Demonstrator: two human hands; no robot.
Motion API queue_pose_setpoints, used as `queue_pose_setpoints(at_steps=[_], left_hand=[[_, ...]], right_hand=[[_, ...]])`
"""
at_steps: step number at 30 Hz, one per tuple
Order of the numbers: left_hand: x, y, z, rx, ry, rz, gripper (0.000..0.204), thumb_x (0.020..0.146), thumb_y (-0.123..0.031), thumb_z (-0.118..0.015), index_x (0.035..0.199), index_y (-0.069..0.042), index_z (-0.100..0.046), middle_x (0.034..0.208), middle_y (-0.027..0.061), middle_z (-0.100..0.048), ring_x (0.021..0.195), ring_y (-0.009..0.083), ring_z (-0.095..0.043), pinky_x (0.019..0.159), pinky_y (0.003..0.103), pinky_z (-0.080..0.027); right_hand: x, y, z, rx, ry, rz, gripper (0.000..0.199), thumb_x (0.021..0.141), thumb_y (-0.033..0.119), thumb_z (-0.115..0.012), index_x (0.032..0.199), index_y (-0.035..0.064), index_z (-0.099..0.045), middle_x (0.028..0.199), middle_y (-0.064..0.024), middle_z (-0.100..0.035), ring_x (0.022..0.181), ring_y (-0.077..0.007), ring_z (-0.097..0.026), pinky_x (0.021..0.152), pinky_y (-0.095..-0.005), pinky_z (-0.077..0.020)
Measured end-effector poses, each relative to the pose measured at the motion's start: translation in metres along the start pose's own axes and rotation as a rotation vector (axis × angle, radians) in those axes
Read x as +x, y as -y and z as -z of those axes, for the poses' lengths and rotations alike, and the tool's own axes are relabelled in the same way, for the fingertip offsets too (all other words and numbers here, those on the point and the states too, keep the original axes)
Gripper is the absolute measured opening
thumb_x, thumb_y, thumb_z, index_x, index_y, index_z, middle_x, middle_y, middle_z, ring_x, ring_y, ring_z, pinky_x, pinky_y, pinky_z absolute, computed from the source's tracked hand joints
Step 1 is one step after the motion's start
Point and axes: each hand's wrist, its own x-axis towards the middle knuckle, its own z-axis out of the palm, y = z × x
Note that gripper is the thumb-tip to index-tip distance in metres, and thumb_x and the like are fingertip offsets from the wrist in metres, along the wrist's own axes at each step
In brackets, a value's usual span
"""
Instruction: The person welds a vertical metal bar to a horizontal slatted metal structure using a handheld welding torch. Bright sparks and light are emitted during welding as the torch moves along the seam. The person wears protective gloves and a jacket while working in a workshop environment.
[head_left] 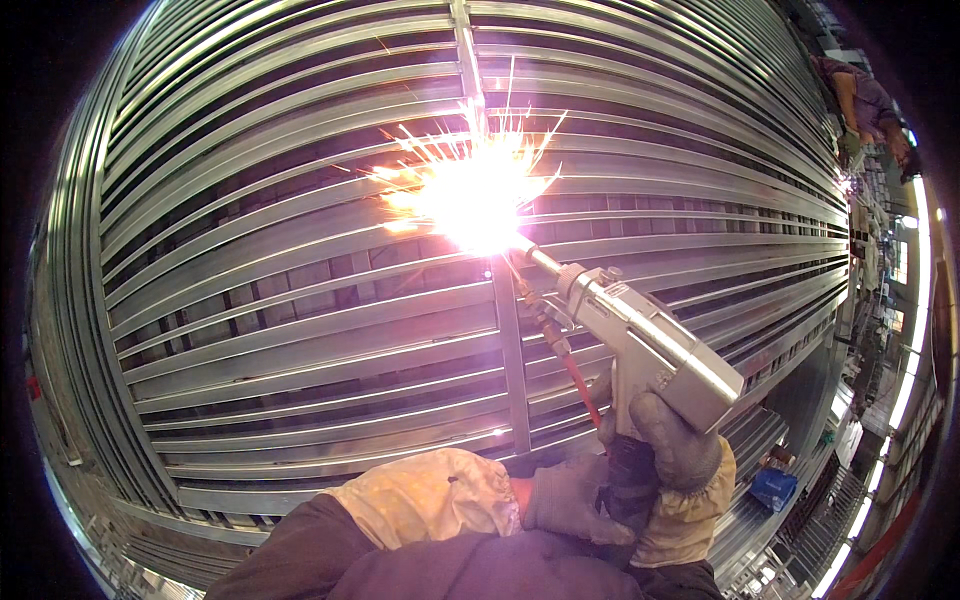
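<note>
Gripping the welding gun (645, 335) by its handle (628, 385) with my right hand (683, 445), near and right of the sparks (470, 190), I have my left hand (572, 500) close beside, its hold unclear; the metal body (700, 375) looks stiff, probably top-heavy, best held at the handle

Welding gun (665, 350): silver-grey boxy metal body, slim round nozzle, black grip. Was firing; tip lost in white glare (475, 195), sparks (405, 205) flying. Gun sat tilted, nozzle pointing far left, rear near right. Red tube (580, 382), brass-coloured fitting, ran along its left side toward the glare. Grey metal grille (320, 327) lay flat below, bars mostly left-right; glare covered part of its centre bar (512, 370).
</note>
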Motion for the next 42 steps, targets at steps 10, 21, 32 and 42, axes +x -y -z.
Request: queue_pose_setpoints(at_steps=[10,21,32,42], left_hand=[[0.004,-0.004,-0.007,-0.107,0.006,-0.030,0.060,0.077,-0.029,-0.084,0.125,-0.002,-0.060,0.108,0.0115,-0.071,0.098,0.0194,-0.067,0.083,0.036,-0.054],[0.008,0.005,-0.003,-0.043,-0.037,-0.064,0.047,0.078,-0.025,-0.082,0.115,-0.002,-0.063,0.088,0.0076,-0.071,0.078,0.0158,-0.067,0.070,0.032,-0.054],[0.011,0.006,-0.003,-0.086,-0.051,-0.070,0.062,0.077,-0.031,-0.083,0.127,-0.003,-0.061,0.115,0.0155,-0.069,0.107,0.0246,-0.066,0.093,0.038,-0.052],[0.010,0.017,0.003,-0.148,0.118,0.089,0.087,0.078,-0.028,-0.088,0.147,-0.007,-0.039,0.143,0.0119,-0.053,0.133,0.0228,-0.049,0.111,0.041,-0.042]], right_hand=[[-0.003,-0.009,0.009,0.100,0.040,0.076,0.053,0.090,0.014,-0.069,0.137,-0.0034,-0.051,0.106,-0.0167,-0.069,0.079,-0.0197,-0.070,0.065,-0.0308,-0.0579],[0.005,0.003,0.000,0.234,0.048,0.027,0.051,0.092,0.017,-0.070,0.135,-0.0036,-0.052,0.098,-0.0172,-0.070,0.074,-0.0189,-0.069,0.061,-0.0294,-0.0562],[0.010,0.007,-0.003,0.262,0.069,0.010,0.053,0.090,0.018,-0.072,0.134,-0.0040,-0.053,0.099,-0.0165,-0.070,0.073,-0.0189,-0.068,0.060,-0.0284,-0.0557],[0.010,0.003,0.004,0.212,0.117,0.017,0.052,0.092,0.019,-0.070,0.135,-0.0034,-0.052,0.098,-0.0140,-0.069,0.076,-0.0177,-0.068,0.063,-0.0283,-0.0560]])
